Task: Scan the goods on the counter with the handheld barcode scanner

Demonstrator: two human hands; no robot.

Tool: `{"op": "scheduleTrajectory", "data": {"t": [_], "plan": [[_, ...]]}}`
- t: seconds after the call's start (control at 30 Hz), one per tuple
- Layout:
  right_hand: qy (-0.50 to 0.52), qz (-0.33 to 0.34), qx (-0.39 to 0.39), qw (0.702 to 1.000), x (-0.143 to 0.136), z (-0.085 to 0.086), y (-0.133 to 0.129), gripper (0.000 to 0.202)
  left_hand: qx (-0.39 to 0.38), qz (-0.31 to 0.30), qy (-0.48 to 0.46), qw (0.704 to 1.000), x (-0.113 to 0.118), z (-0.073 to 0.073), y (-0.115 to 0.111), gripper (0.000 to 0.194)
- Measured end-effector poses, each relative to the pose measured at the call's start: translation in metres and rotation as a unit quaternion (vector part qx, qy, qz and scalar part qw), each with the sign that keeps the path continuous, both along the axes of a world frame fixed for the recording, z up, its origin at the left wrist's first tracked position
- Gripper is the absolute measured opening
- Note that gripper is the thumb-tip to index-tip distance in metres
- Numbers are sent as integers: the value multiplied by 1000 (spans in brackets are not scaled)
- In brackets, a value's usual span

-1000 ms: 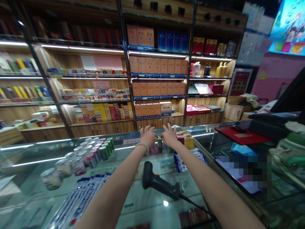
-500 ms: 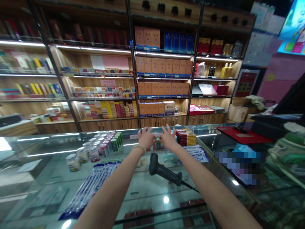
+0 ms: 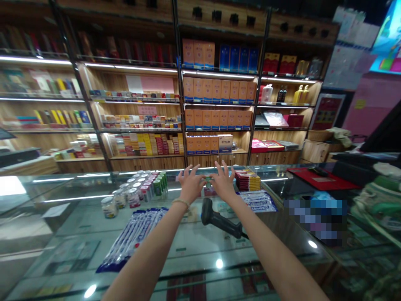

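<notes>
The likeliest trouble is a knock: the left hand [image 3: 191,186] has fingers fanned close to the green canisters [image 3: 159,184] on its left, so a sideways sweep could topple one. The right hand [image 3: 223,184], spread just as wide, could nudge the stacked boxes [image 3: 248,180] beside it. A small green item [image 3: 208,179] sits between the two thumbs and forefingers; whether it is pinched I cannot tell, and uneven pressure there might make it slip onto the desk [image 3: 200,240]. The scanner [image 3: 221,220], on the near side of both hands, could catch a wrist drawn back low. Compared with half a second ago, the left hand appears nearer the canisters, and the green item shows higher, level with the fingertips; the scanner still lies nearer than the hands.
</notes>
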State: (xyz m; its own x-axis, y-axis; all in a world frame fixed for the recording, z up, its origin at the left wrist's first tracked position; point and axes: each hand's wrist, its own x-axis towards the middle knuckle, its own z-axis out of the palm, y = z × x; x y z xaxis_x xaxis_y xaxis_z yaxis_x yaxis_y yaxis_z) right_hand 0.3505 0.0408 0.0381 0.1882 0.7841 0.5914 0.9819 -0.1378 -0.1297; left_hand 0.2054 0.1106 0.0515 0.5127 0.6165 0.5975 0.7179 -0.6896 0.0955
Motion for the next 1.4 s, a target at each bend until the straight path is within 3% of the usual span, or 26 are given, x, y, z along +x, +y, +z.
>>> {"op": "scheduleTrajectory", "data": {"t": [0.23,0.57,1.1,1.4], "plan": [[19,14,36,999,-15,-5,-7,25,-11,9,-44,999,-19,-3,-11,21],[6,11,51,999,-25,-9,-22,26,-3,-4,-79,997,-27,-22,-13,21],[169,45,88,981,-11,-14,-23,30,-32,17,-70,997,-33,-30,-16,28],[207,59,106,971,1,-21,-22,30,-20,10,-124,992,-38,-24,-15,21]]}}
